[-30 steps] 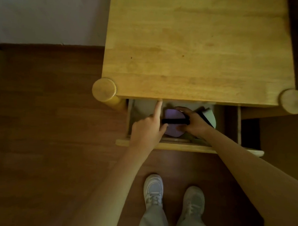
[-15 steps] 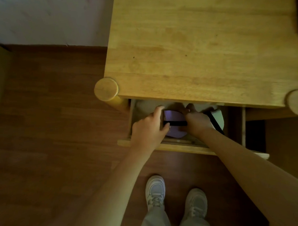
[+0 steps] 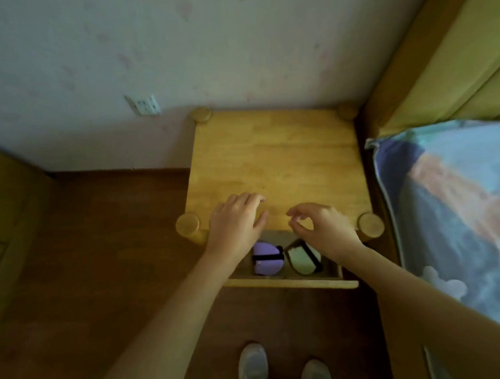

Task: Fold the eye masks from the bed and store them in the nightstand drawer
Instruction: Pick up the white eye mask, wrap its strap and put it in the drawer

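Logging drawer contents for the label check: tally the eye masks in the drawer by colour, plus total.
Purple mask: 1
Pale green mask: 1
Total: 2, both folded and strapped, side by side in the open drawer. Neither hand is touching one.

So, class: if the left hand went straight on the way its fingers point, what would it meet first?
Probably nothing soon: the left hand points along the bare nightstand top toward the wall. Its height is unclear.
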`<state>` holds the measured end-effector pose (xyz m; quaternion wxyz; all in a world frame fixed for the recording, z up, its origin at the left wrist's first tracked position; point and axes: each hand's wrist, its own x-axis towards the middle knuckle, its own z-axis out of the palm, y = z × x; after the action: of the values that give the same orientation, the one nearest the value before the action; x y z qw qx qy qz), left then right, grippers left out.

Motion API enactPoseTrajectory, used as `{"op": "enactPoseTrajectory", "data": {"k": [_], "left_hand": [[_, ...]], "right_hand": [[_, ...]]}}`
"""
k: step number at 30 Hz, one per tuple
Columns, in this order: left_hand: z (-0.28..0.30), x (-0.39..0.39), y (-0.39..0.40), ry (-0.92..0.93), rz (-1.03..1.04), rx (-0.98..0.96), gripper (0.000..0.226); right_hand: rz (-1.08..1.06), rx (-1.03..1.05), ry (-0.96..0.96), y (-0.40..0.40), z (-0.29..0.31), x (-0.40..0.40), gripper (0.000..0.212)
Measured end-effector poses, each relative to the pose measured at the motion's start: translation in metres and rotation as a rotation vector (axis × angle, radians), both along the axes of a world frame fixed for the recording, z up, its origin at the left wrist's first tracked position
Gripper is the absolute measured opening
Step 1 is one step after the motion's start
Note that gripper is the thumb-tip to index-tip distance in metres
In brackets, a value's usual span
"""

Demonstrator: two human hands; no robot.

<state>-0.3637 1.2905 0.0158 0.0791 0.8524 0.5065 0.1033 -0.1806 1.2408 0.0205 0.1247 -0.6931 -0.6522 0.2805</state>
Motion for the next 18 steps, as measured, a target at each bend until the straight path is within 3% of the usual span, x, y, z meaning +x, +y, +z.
{"op": "enactPoseTrajectory", "data": {"k": [4, 10, 18], "left_hand": [[0.135, 0.022, 0.003, 0.011, -0.055, 0.079, 0.031], [0.314, 0.063, -0.013, 0.04, -0.18, 0.274, 0.032], [0.494, 0.102, -0.042, -0.107, -0.397, 0.48, 0.036]], "right_hand": [[0.014, 0.074, 0.026, -0.008, 0.136, 0.028, 0.037], [-0.027, 0.229, -0.093, -0.044, 0.327, 0.077, 0.045], [-0.203, 0.433, -0.296, -0.128, 0.504, 0.097, 0.043]]}}
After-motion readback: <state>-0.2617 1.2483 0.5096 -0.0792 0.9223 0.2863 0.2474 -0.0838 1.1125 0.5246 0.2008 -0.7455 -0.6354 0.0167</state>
